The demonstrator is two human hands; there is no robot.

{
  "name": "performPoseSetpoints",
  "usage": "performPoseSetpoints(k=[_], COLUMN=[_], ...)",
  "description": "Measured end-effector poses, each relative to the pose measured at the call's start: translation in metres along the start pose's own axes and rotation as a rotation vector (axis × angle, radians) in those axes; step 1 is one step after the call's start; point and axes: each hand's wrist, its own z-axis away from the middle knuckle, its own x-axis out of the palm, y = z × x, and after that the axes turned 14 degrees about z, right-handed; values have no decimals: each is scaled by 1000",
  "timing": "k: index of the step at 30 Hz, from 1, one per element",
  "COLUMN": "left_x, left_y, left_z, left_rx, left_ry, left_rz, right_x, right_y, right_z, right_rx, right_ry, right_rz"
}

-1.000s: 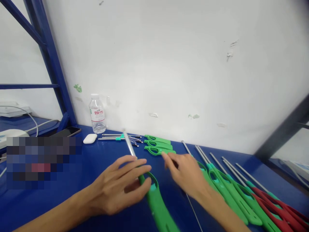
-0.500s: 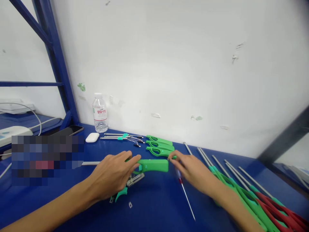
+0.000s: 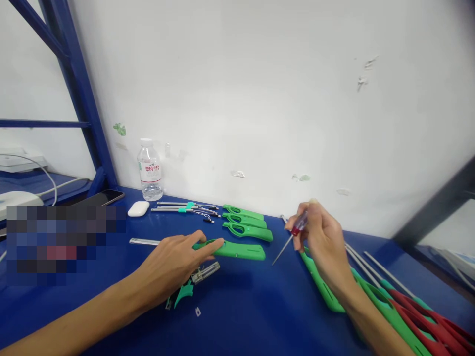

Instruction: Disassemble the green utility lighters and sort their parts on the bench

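My left hand [image 3: 178, 262] is closed round the trigger end of a green long-nosed lighter [image 3: 241, 250]. Its metal tube [image 3: 143, 242] sticks out to the left, and its plain green end points right. In my right hand [image 3: 326, 237], raised above the table, is a screwdriver [image 3: 299, 224] with a clear and red handle; the thin shaft slants down-left, its tip close to the lighter's right end but apart from it. Under the left hand lie a metal lighter mechanism [image 3: 206, 272] and a teal trigger [image 3: 184, 293], partly hidden. A small metal clip [image 3: 198, 311] lies nearer me.
Several green handle shells [image 3: 247, 232] lie at the back, beside metal tubes with wires [image 3: 174, 209]. Green and red lighters [image 3: 419, 311] fill the right side. A water bottle [image 3: 150, 170], a white case [image 3: 138, 208] and a phone [image 3: 107, 197] stand or lie back left.
My right hand has lifted away to the right, and the screwdriver has swung so its tip points toward the lighter. The lighter in my left hand has turned, showing a different face.
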Motion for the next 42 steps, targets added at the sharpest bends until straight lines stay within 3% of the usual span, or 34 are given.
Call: performPoseSetpoints(k=[3,11,17,28,35,42], left_x=[2,-3,5,-2,7,2], left_y=[-2,1,-1,3,-2,0], left_z=[3,0,2,-1,4,0], left_rx=[38,97,75,57,-5,-7], left_ry=[11,87,141,82,118,133], left_rz=[0,29,35,59,60,49], right_x=[3,13,11,9,11,15], right_y=[-2,7,9,12,13,1], right_z=[3,11,13,16,16,20], right_rx=[-26,-94,-182,-395,-424,-327], right_ry=[43,7,109,188,161,56], right_rz=[-57,25,164,368,347,185])
